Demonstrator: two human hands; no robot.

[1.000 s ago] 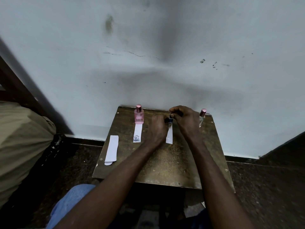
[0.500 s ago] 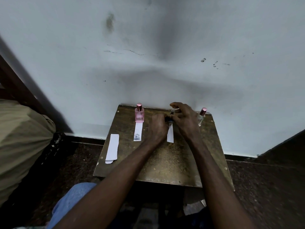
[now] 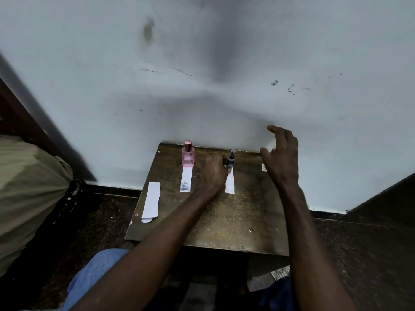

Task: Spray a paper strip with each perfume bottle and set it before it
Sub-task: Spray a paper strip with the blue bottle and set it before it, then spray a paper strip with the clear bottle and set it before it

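Head view, the only one.

Left hand (image 3: 213,173): fingers curled, pinching the small dark bottle (image 3: 230,160) low on its left side. The bottle stands upright near the back edge of the table (image 3: 224,223), its spray head clear above my fingers. A white strip (image 3: 230,184) lies flat right in front of it, with the far end at the bottle's base, just right of my knuckles.

Right hand (image 3: 281,156): fingers spread and relaxed, gripping nothing, raised over the table's back right corner. A third bottle (image 3: 273,149) is mostly hidden behind it; I can't tell if they touch.

The pink bottle (image 3: 188,154) stands upright at back left, apart from both hands. A printed strip (image 3: 186,180) lies in front of it, touching its base.

Spare strips (image 3: 151,202) lie at the table's left edge, well clear of my fingers.
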